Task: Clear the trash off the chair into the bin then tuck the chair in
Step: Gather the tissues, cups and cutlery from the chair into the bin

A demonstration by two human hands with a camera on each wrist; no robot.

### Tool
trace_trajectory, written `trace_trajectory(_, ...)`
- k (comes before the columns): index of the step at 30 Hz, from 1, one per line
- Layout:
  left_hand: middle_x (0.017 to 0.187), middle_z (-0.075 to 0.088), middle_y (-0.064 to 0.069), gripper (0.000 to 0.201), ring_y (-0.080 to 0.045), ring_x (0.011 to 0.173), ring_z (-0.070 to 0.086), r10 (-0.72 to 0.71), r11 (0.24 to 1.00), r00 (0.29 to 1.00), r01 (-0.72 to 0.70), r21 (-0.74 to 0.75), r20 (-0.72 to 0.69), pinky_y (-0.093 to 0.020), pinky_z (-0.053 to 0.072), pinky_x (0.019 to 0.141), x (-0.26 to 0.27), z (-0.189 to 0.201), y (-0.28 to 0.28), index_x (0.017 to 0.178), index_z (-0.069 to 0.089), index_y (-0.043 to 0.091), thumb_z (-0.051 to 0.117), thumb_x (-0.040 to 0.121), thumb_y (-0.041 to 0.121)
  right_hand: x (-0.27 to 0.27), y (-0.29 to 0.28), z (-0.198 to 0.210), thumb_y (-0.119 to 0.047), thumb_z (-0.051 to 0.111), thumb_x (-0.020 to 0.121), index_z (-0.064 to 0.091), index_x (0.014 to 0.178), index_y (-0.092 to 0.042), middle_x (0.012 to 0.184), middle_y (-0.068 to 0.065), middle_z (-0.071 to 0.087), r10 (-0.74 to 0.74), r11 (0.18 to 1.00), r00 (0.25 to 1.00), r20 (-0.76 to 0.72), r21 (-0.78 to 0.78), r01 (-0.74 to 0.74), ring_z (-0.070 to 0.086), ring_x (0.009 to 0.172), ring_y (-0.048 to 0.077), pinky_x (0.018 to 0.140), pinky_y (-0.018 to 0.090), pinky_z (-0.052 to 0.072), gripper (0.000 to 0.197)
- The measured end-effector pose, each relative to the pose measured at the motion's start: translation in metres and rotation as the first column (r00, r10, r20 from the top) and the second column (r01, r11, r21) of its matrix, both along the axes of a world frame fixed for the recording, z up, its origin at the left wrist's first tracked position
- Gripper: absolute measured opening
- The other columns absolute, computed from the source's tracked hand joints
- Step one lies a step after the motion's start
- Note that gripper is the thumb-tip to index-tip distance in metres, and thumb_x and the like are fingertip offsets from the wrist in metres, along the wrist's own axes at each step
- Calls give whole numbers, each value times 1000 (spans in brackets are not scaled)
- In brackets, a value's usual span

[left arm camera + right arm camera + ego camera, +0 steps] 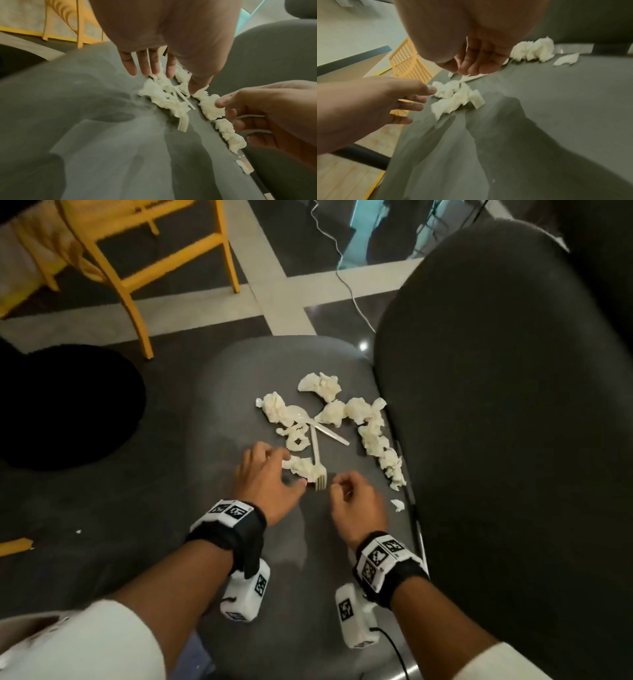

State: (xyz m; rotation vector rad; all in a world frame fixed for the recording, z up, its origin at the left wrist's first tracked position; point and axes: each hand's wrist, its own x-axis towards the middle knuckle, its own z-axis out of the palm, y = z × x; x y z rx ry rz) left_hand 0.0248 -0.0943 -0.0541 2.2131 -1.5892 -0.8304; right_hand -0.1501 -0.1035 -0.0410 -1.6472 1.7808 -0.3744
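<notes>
Several crumpled white tissues (322,385) lie scattered on the grey chair seat (239,385), some in a row along the backrest (496,405). Among them lie a white plastic fork (317,457) and a plastic spoon (298,414), their handles crossed. My left hand (286,470) hovers with fingers spread over the nearest tissue (303,465), beside the fork's tines; in the left wrist view its fingers (145,67) are straight. My right hand (337,486) is just right of the tines, fingers loosely curled and holding nothing. A small tissue scrap (397,505) lies to its right.
A round black bin (68,405) stands on the floor left of the chair. A yellow wooden chair (137,261) stands behind it at a cloth-covered table. A white cable (346,285) runs across the tiled floor behind the seat.
</notes>
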Motion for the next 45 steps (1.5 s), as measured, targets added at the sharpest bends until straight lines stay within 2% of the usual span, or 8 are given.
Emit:
trace_trajectory(5,136,31,2,42,-28,126,31,-17,995,1000,16,98,14,-47,35,100,-40,-18,-40,103,60,36,69,70,62,-44,-63,5,-32,63,89,49,135,-20,141,7,44,-40,995,961,-275,-104,12,45,127,29,107,44,44,49)
trace_trajectory(14,94,63,-6,8,-29,93,59,-83,988,986,101,113,-147,-35,48,79,-32,-27,-39,85,58,11,61,82,4,-39,-147,-26,-32,73,83,14,158,-26,163,7,25,200,979,882,-427,58,-194,37,140,36,111,50,38,96)
trace_trajectory(19,109,58,-8,34,-24,101,56,-13,992,974,42,123,-226,-33,45,89,-16,-26,-23,125,51,13,48,92,7,-36,-142,-38,-28,61,94,48,138,-17,136,17,55,329,939,808,-489,83,-333,55,120,40,98,45,44,47)
trace_trajectory(25,108,53,-12,23,-25,102,53,102,988,973,-75,133,-208,-27,42,93,-4,-13,-10,99,73,10,52,90,7,-21,-105,-23,-43,52,92,63,111,-10,113,17,64,335,934,820,-464,51,-353,58,107,38,93,44,45,40)
trace_trajectory(32,91,50,-5,29,-23,80,52,287,958,935,-279,68,-209,-25,35,70,11,5,13,59,56,15,47,86,9,-2,-66,2,-41,62,81,54,73,-15,89,4,65,126,991,975,-181,-15,-131,60,81,29,75,36,51,29)
trace_trajectory(35,75,54,-12,34,-34,80,54,296,954,925,-299,25,-238,-29,32,67,18,13,22,56,42,13,40,90,13,7,-55,13,-42,61,77,55,71,-14,69,3,65,59,998,988,-140,-11,-61,63,74,32,69,38,55,30)
trace_trajectory(40,52,47,-4,50,-30,59,49,325,942,913,-334,5,-245,-34,41,54,28,33,53,54,40,12,56,83,49,41,-25,27,-46,54,94,52,93,-16,80,3,62,222,975,973,-68,-3,-222,56,83,32,72,34,41,30)
trace_trajectory(45,76,65,-17,15,-38,76,58,297,949,936,-311,-51,-189,-36,45,62,70,35,83,73,47,17,57,84,20,109,21,25,-38,51,97,49,83,-22,80,14,67,430,900,901,-46,-56,-432,61,83,42,71,35,43,21)
